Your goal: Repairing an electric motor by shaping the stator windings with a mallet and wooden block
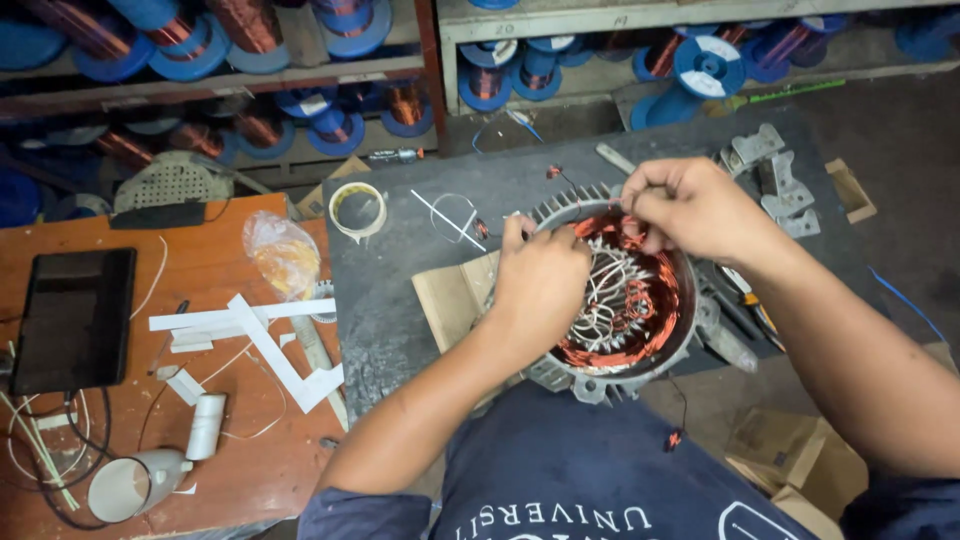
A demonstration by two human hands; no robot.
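— Head view was all we had. What did we see at the hands?

— We saw both hands over a round motor shell [640,365] with copper windings [655,300] and white wires [605,295] inside it. It sat on a dark grey bench top [400,250], partly on a piece of cardboard [452,295], right in front of the person's dark blue shirt.

— And the left hand [540,280]?

— We found it resting on the near left rim of the shell, fingers curled down narrow into the windings. We could not tell whether it gripped anything; the knuckles hid the fingertips.

— The right hand [690,205]?

— It hung at the far rim, fingers pinched close together on a thin wire at the top of the windings.

— What lay around them?

— We noted a roll of tape [357,210] on the bench top to the left, well apart from the shell, and grey metal brackets [775,180] to the right of the right hand. On the orange table [240,470] further left we saw a dark tablet [75,318], white paper strips [250,325], a crumpled plastic bag [282,253] and a white funnel-shaped tool [140,482]. Along the shelves behind, we counted many blue spools of copper wire [705,65].
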